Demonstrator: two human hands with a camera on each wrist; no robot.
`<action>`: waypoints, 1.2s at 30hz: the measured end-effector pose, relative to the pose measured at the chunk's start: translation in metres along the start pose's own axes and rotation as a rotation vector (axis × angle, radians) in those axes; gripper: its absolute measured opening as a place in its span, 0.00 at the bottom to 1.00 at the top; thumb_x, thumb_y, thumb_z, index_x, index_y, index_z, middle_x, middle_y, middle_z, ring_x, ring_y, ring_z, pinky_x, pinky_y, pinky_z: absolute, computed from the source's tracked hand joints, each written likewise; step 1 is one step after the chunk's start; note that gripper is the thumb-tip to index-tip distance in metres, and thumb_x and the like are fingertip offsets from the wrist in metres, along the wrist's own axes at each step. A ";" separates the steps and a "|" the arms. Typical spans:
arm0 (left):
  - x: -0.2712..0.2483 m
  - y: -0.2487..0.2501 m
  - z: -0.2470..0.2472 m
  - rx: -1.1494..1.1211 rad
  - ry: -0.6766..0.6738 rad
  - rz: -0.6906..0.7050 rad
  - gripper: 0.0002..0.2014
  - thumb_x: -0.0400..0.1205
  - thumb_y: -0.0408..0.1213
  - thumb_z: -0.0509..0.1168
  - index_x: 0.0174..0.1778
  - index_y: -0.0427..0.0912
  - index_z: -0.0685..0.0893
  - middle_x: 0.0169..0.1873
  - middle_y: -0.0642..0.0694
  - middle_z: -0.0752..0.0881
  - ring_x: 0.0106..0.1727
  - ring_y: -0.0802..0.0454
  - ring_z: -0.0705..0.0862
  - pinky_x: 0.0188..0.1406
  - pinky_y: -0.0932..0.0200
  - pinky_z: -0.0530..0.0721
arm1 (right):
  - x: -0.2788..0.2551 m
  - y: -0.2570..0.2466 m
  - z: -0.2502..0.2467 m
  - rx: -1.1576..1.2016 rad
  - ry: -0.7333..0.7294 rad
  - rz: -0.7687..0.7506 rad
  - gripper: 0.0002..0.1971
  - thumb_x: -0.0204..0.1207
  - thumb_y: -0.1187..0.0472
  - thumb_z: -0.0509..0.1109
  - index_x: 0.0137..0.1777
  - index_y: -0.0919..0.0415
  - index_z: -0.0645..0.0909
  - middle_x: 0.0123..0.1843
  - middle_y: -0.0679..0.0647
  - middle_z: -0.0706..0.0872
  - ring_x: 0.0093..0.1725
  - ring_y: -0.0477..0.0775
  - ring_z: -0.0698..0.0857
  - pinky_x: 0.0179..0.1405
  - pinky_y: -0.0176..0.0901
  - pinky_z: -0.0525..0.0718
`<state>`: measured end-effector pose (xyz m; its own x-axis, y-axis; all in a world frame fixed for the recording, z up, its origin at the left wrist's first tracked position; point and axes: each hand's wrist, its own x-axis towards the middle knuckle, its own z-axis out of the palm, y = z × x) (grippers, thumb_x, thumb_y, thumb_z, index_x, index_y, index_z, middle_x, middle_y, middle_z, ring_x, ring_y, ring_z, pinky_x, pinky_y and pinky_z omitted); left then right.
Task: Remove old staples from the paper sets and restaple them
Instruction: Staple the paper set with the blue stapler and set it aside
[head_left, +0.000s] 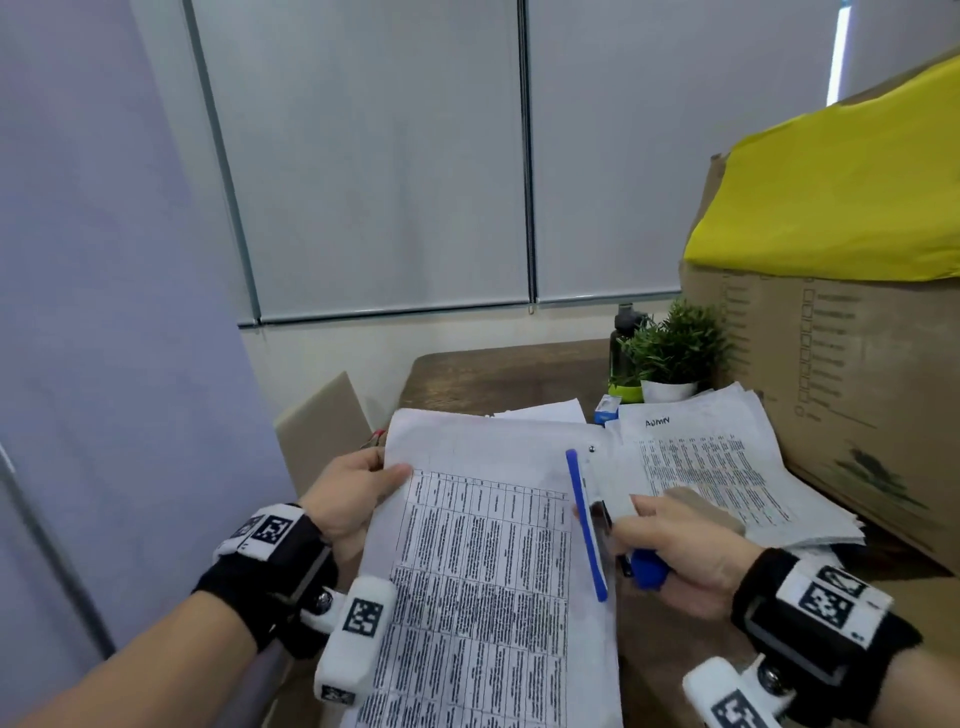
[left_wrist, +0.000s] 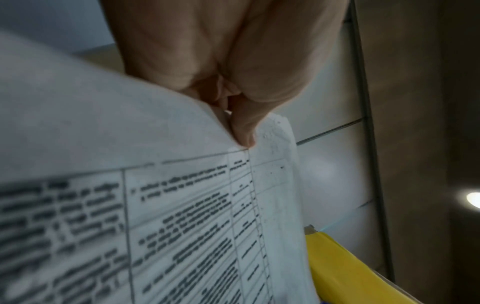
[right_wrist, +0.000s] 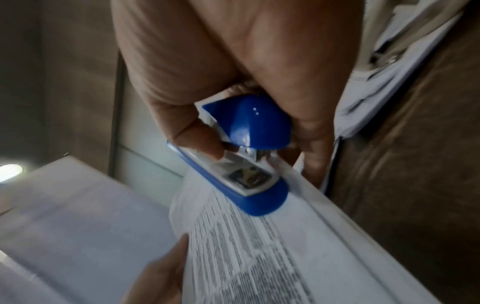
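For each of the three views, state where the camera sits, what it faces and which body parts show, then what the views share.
Head: on the head, facing forward and down; left hand holds the paper set, right hand grips the blue stapler.
Left wrist: along the left hand; fingers pinch the paper set's corner.
Right wrist: along the right hand at the stapler on the paper.
Shared: the paper set, in all three.

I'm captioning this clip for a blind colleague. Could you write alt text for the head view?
A left hand holds up a printed paper set while the right hand grips a blue stapler at its right edge. More papers, a plant and a cardboard box sit behind.
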<state>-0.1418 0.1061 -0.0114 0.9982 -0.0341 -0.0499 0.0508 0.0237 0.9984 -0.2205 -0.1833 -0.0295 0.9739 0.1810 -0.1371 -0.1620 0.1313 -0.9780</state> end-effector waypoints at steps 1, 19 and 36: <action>-0.004 0.006 0.002 0.019 0.012 0.032 0.09 0.87 0.26 0.60 0.60 0.28 0.80 0.49 0.26 0.88 0.38 0.37 0.89 0.33 0.41 0.91 | -0.001 -0.005 0.006 -0.034 0.013 -0.033 0.11 0.75 0.81 0.62 0.47 0.71 0.85 0.49 0.68 0.90 0.43 0.61 0.90 0.38 0.47 0.86; -0.051 0.057 0.061 0.070 0.284 0.510 0.18 0.79 0.45 0.73 0.63 0.43 0.82 0.50 0.50 0.90 0.53 0.54 0.88 0.56 0.55 0.86 | -0.026 -0.054 0.032 -0.444 0.302 -0.475 0.17 0.74 0.73 0.66 0.59 0.56 0.80 0.49 0.57 0.86 0.41 0.50 0.83 0.27 0.31 0.79; -0.041 0.054 0.058 -0.066 0.264 0.490 0.10 0.84 0.31 0.66 0.61 0.44 0.84 0.52 0.47 0.91 0.56 0.48 0.89 0.65 0.44 0.83 | -0.002 -0.099 0.012 -0.332 0.635 -0.975 0.18 0.77 0.67 0.72 0.65 0.55 0.75 0.52 0.48 0.85 0.47 0.41 0.84 0.44 0.31 0.84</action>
<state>-0.1820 0.0510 0.0465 0.8794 0.2480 0.4063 -0.4275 0.0364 0.9033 -0.2082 -0.1851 0.0694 0.5838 -0.3779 0.7186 0.6415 -0.3277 -0.6936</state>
